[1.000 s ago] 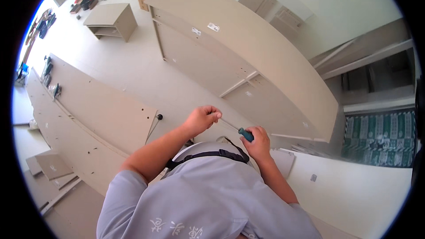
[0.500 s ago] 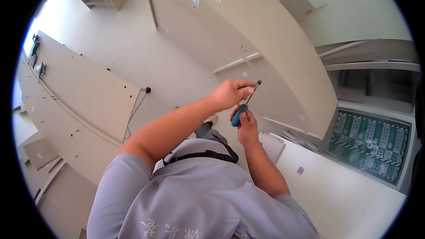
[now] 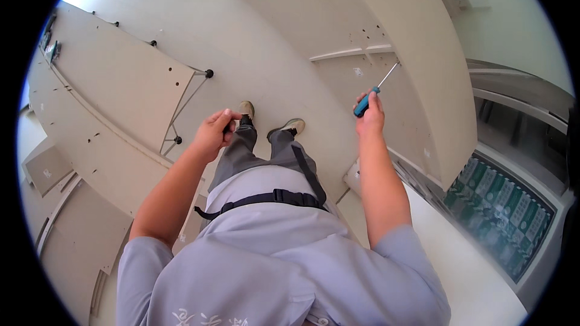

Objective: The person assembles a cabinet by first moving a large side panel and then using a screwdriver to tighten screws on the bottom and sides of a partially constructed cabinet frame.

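Note:
My right hand is wrapped round the teal handle of a screwdriver. The thin metal shaft points up and to the right, its tip at the inner face of a large beige cabinet panel, close to the long edge; whether it touches cannot be made out. Over on the left, my left hand is closed with the thumb against the fingers. Something small and dark shows at those fingers, too little of it visible to name. Below the screwdriver tip, a white label sticks to the cabinet's inner surface.
On the left lies a beige tabletop with metal legs and black round feet. Loose boards lie at lower left. A white surface is at lower right, beside a glass-fronted case of green-and-white packs. My shoes stand between.
My left hand has left the screwdriver tip and moved left toward my body. My right hand has carried the screwdriver up and right, its tip now at the cabinet panel.

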Available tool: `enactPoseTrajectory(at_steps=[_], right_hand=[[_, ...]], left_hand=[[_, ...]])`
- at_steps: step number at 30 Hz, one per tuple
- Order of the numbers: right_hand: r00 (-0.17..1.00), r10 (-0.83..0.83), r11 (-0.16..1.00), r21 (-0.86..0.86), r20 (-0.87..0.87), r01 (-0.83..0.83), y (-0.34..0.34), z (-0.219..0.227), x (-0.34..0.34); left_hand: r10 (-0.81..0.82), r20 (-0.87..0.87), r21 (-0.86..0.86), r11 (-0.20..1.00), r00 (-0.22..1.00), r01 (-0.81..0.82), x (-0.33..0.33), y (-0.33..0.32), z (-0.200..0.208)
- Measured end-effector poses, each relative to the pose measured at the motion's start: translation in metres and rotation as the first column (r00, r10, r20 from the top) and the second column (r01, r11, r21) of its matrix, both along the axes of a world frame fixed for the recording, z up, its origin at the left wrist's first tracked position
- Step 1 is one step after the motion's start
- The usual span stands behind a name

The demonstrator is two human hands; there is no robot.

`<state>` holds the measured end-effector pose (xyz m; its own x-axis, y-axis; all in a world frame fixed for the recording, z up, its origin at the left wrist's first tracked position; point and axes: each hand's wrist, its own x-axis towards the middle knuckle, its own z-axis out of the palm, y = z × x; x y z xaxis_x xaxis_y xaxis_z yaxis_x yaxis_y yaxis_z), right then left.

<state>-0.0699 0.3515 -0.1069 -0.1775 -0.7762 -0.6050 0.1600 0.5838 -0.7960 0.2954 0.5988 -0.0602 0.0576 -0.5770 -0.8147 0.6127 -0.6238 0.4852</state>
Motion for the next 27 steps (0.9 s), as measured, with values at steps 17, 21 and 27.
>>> enactPoseTrajectory(at_steps=[17, 21, 27], right_hand=[[0.958, -0.238, 0.938, 0.217, -0.159, 0.269, -0.020, 0.053, 0.053], [0.952, -0.237, 0.920, 0.270, -0.196, 0.285, -0.032, 0.060, 0.060], [0.925, -0.294, 0.888, 0.289, -0.243, 0.358, -0.049, 0.070, 0.078]], left_hand=[[0.020, -0.066, -0.064, 0.998, 0.998, -0.025, -0.008, -0.011, -0.009], [0.031, -0.047, -0.056, 0.998, 0.998, -0.034, -0.002, -0.016, -0.003], [0.008, -0.065, -0.049, 0.999, 0.998, -0.011, -0.002, -0.012, -0.010]])
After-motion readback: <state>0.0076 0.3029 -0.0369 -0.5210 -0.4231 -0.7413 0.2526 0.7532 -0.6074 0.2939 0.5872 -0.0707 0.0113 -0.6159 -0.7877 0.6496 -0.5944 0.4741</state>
